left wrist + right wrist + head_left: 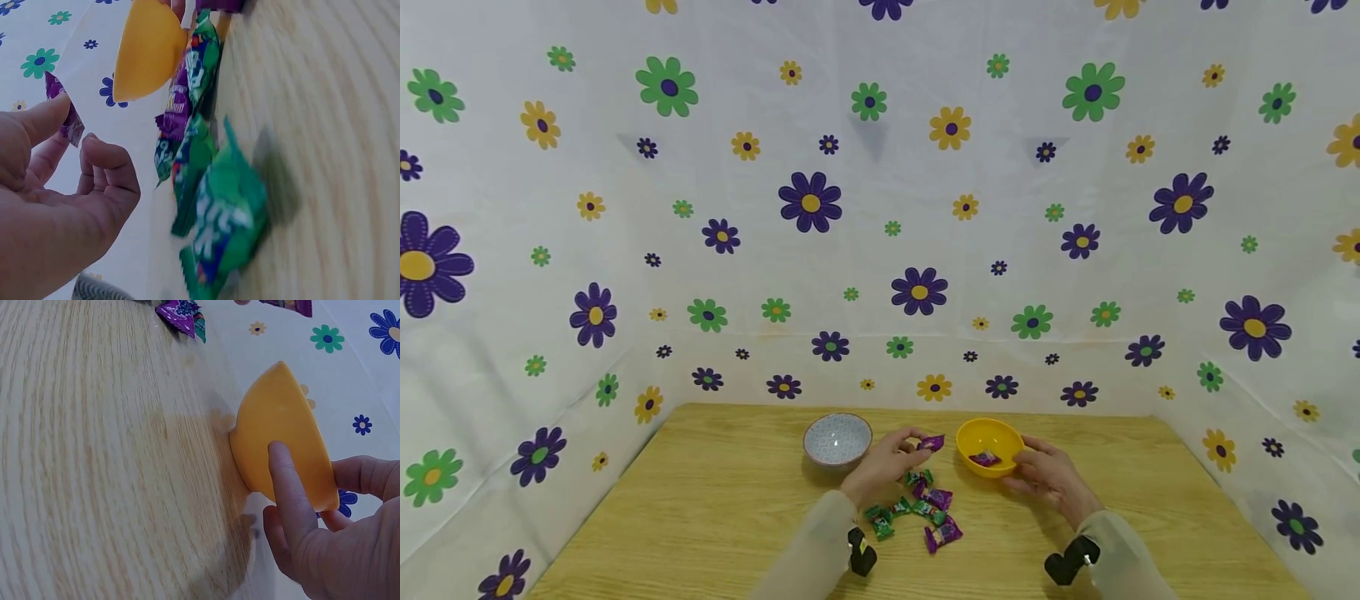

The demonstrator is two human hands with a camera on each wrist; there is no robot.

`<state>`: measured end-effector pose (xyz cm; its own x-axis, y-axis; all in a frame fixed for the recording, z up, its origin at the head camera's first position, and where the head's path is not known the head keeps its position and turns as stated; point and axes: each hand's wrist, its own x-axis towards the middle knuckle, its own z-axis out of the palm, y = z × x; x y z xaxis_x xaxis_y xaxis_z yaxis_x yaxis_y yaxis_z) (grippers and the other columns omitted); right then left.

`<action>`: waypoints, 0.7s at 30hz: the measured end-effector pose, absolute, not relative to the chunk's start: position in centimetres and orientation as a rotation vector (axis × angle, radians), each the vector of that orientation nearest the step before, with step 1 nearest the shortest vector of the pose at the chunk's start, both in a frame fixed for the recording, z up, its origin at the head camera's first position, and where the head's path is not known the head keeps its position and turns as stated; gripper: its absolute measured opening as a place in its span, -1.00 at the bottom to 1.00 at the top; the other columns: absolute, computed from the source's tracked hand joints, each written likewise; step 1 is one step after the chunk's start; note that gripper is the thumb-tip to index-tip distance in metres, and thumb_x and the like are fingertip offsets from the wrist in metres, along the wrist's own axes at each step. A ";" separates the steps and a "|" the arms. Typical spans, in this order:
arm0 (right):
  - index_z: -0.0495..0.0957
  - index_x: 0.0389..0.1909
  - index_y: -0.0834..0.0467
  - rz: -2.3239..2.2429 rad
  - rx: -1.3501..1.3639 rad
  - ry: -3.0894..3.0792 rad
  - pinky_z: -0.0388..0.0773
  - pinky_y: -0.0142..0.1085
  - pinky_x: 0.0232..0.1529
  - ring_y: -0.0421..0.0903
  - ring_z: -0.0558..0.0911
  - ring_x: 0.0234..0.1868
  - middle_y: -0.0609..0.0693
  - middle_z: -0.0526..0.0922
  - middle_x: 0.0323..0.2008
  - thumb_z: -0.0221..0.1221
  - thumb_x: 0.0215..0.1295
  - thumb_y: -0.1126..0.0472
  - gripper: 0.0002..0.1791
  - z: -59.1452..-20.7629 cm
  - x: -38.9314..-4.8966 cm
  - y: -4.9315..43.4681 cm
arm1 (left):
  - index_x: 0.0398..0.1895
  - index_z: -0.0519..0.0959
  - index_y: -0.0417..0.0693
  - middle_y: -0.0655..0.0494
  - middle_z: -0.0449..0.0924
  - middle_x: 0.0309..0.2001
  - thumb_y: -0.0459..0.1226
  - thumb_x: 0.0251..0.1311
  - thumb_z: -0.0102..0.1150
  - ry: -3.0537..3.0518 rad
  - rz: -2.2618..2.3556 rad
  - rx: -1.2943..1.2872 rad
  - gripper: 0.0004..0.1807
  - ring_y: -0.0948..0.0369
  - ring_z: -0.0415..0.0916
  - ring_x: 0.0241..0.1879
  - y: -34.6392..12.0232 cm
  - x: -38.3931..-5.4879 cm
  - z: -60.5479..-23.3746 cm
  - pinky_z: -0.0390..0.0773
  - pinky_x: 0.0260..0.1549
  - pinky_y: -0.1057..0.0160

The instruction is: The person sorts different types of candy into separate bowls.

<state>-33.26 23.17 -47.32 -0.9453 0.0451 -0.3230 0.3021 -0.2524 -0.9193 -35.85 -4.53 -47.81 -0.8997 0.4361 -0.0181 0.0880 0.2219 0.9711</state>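
In the head view, my left hand (887, 460) pinches a purple-wrapped candy (931, 443) above the table, between the two bowls. The left wrist view shows this candy (72, 125) between thumb and fingers. My right hand (1051, 477) holds the yellow bowl (989, 427) at its right side; in the right wrist view one finger lies along the bowl's outer wall (275, 412) and others are at the rim. Inside the bowl lies a purple-wrapped candy (985, 458). Below my left hand, several green candies (880, 522) and purple candies (943, 534) are scattered on the wood.
A grey-blue patterned bowl (837, 439) with a reddish rim stands left of my left hand, near the table's back edge. The wooden table (700, 500) is bordered by a white flower-print cloth (850, 275) at the back and sides.
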 end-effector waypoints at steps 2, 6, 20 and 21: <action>0.01 0.36 0.21 -2.326 0.423 1.807 0.51 -0.09 -0.14 0.26 0.36 0.13 0.36 0.15 0.24 0.04 0.19 0.41 -0.29 -47.3 -33.3 23.2 | -0.01 0.42 0.14 0.01 0.37 -0.17 -0.08 0.17 0.09 2.219 1.756 0.455 -0.69 0.04 0.37 -0.32 -3.9 -35.9 -47.7 0.46 -0.43 0.19; 0.00 0.36 0.21 -2.328 0.423 1.799 0.51 -0.09 -0.14 0.25 0.36 0.12 0.36 0.15 0.24 0.03 0.19 0.42 -0.29 -47.2 -33.4 23.2 | -0.03 0.44 0.12 0.02 0.36 -0.15 -0.11 0.17 0.11 2.163 1.829 0.378 -0.70 0.02 0.35 -0.26 -2.3 -36.1 -47.8 0.43 -0.39 0.19; 0.03 0.36 0.18 -2.338 0.438 1.776 0.51 -0.08 -0.15 0.25 0.35 0.14 0.36 0.16 0.23 0.02 0.21 0.42 -0.32 -47.4 -33.5 23.2 | -0.18 0.52 -0.01 0.06 0.39 -0.33 -0.16 0.08 0.22 2.223 1.996 0.288 -0.75 0.22 0.24 -0.56 2.1 -36.0 -48.3 0.29 -0.65 0.33; 0.03 0.36 0.18 -2.339 0.440 1.777 0.51 -0.09 -0.15 0.26 0.34 0.14 0.35 0.16 0.23 0.02 0.21 0.42 -0.32 -47.3 -33.4 23.2 | -0.18 0.52 -0.01 0.06 0.39 -0.33 -0.16 0.08 0.22 2.219 2.011 0.286 -0.74 0.22 0.24 -0.56 2.2 -35.9 -48.3 0.28 -0.65 0.33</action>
<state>-33.43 23.25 -47.33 -0.9418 0.0412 -0.3338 0.3105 -0.2747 -0.9100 -35.95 2.23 -48.30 -0.9732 0.2282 0.0286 0.0509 0.0924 0.9944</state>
